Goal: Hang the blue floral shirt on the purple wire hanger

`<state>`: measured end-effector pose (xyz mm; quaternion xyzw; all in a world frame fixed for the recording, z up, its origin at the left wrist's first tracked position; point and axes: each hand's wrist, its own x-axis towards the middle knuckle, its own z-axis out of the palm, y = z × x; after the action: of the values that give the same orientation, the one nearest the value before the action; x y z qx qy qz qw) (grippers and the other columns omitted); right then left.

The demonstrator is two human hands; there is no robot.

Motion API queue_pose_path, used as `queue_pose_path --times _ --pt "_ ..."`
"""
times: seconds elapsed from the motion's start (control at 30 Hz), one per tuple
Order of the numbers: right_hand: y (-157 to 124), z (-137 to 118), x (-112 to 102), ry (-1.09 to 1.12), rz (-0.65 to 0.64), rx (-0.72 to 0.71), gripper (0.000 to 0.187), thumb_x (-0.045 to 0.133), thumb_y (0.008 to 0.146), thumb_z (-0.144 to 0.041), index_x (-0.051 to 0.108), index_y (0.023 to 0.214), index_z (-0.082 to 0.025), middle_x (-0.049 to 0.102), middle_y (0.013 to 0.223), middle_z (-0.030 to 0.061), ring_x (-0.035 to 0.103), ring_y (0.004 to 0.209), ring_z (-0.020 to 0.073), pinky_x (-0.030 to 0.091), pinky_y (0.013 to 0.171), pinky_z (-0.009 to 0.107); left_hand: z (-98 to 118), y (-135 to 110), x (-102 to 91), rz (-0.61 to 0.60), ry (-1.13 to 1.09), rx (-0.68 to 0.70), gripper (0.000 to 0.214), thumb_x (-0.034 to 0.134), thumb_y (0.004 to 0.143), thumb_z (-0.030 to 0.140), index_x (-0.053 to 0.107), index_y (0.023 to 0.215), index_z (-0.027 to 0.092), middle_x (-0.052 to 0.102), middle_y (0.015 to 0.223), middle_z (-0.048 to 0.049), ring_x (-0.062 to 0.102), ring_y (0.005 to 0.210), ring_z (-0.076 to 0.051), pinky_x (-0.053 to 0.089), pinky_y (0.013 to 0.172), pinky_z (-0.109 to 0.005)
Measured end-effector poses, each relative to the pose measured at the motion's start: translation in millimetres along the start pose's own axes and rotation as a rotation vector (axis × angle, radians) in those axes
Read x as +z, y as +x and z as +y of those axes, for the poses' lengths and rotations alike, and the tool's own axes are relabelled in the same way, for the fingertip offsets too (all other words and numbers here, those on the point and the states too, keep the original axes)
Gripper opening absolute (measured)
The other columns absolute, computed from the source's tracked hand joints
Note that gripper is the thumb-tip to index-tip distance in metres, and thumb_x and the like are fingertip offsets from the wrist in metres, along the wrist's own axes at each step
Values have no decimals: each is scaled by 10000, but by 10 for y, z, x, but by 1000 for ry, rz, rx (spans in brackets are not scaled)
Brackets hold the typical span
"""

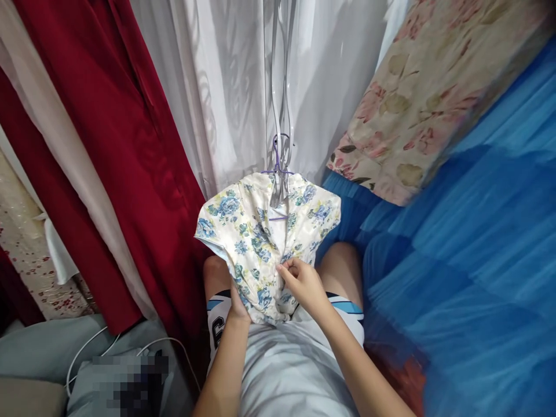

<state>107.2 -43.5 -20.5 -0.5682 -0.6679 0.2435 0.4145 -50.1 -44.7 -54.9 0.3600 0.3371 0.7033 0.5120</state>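
A short-sleeved white blouse [249, 231] with blue flowers and green leaves hangs in front of my lap on a purple hanger [277, 168]. Its collar is open, and a bit of the hanger's bar shows inside the neck. My right hand [304, 282] pinches the front edge of the blouse with thumb and forefinger, about mid-chest. Whether a button is between those fingertips is too small to tell. At the lower left side my left hand [238, 304] holds the blouse near the hem, its fingers mostly hidden behind the cloth.
White straps [275, 87] run down to the hanger's hook. White curtain cloth [234, 75] hangs behind, with red drapes [125, 150] on the left. To the right are a floral cloth [391, 127] and blue tulle [434, 278]. White cables [87, 347] cross grey fabric at lower left.
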Motion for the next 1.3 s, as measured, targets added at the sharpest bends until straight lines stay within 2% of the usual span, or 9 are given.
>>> queue_pose_path --times 0.1,0.23,0.5,0.57,0.73,0.8,0.93,1.13,1.3 --pt "-26 -97 -40 -96 -50 -27 277 500 914 -465 567 819 -213 654 612 5 603 598 192 356 576 266 -27 -40 -116 -88 -65 -34 786 442 693 895 733 1070 269 731 1025 -99 590 1205 -326 520 989 -449" --pt "-24 -97 -74 -163 -77 -6 203 546 869 -398 581 850 -199 675 653 19 611 631 196 331 557 258 -80 -47 -20 -242 59 -154 608 858 601 423 691 1142 201 717 1135 -105 605 1199 -330 472 1055 -464" --pt "33 45 -152 71 -208 47 205 554 830 -348 561 697 -192 642 549 29 566 503 167 360 512 252 -307 107 156 20 273 33 429 792 678 235 645 1074 156 709 1110 -118 669 1080 -273 516 974 -403" --pt "32 96 -164 177 -195 88 193 584 809 -349 548 692 -200 622 518 20 552 477 164 363 494 252 -253 149 66 136 349 132 462 769 692 228 611 1121 159 694 1114 -124 668 1067 -282 516 964 -417" --pt "22 155 -151 271 -141 143 260 640 782 -416 549 652 -210 608 490 24 523 449 162 369 480 267 -70 55 21 436 470 725 614 706 767 211 424 1312 211 463 1403 -153 484 1308 -257 412 1087 -406" --pt "13 120 -132 306 -153 143 277 656 776 -439 573 657 -203 616 494 32 519 446 161 375 479 271 -86 -36 91 274 553 740 415 676 804 222 518 1187 200 543 1282 -138 542 1222 -248 437 1051 -403" --pt "-33 -2 -111 459 -174 144 262 682 754 -414 610 673 -176 596 470 22 479 410 132 348 453 257 -237 -137 246 -142 560 365 163 626 852 249 613 1004 191 675 970 -78 666 938 -200 526 885 -335" --pt "100 -133 -223 641 -165 134 235 680 738 -347 628 630 -145 511 425 -11 378 385 82 261 405 231 -264 -79 349 -277 563 282 97 573 889 275 594 862 184 675 805 -44 669 782 -170 531 754 -275" --pt "886 -484 -544 834 19 24 245 748 672 -293 584 569 -143 452 421 -36 358 394 55 235 375 205 -281 -12 359 -435 810 332 74 560 842 177 572 772 199 656 745 -24 645 680 -158 506 659 -254"
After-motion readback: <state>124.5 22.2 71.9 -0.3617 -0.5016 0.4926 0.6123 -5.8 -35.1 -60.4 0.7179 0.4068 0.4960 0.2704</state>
